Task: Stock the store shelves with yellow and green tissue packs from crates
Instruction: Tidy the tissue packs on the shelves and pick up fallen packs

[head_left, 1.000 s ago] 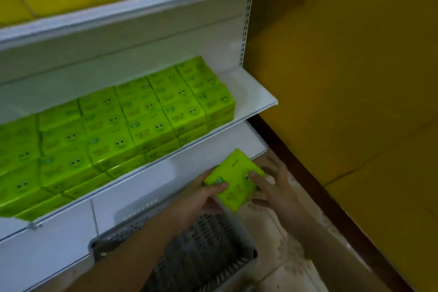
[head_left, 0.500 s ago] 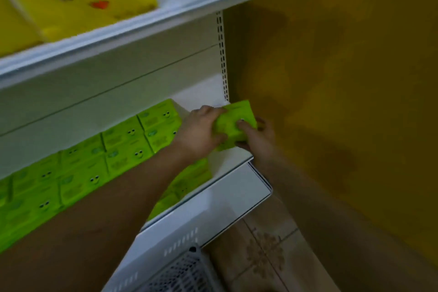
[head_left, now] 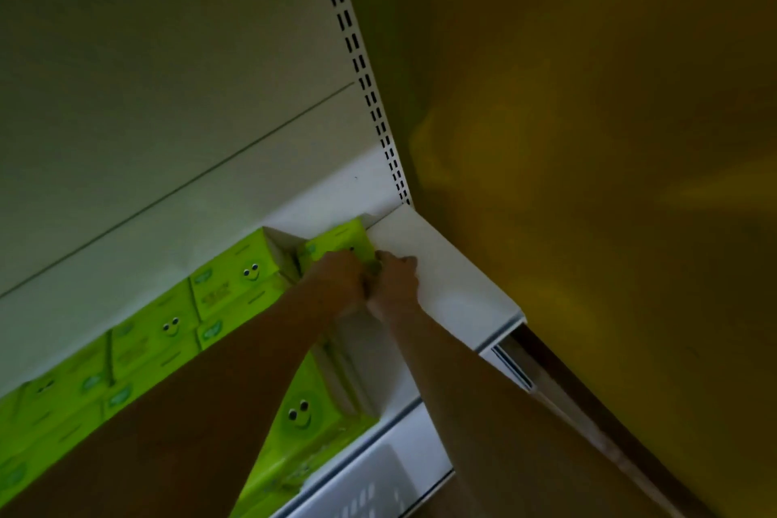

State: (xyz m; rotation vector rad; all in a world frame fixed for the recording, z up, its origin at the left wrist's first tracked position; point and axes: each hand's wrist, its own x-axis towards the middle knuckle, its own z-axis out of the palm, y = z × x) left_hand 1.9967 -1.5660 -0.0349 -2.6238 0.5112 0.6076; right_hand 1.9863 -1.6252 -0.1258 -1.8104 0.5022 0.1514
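Note:
A green tissue pack [head_left: 342, 242] lies at the back right of the white shelf [head_left: 441, 265], against the back panel and just right of the stocked green packs [head_left: 235, 278]. My left hand [head_left: 336, 280] grips its near left side with curled fingers. My right hand [head_left: 397, 280] holds its near right edge, fingers bent over it. Both hands cover the pack's front half. Rows of green packs with smiling faces fill the shelf to the left, and one face [head_left: 300, 416] shows between my forearms.
A yellow wall [head_left: 588, 181] closes the shelf's right side. The slotted upright [head_left: 366, 76] runs up the back corner. Bare shelf surface lies right of my hands. A lower white shelf edge [head_left: 370, 488] shows at the bottom.
Both hands carried the green pack up from the crate, onto the shelf and back to the rear right corner. The camera moved in closer under the upper shelf.

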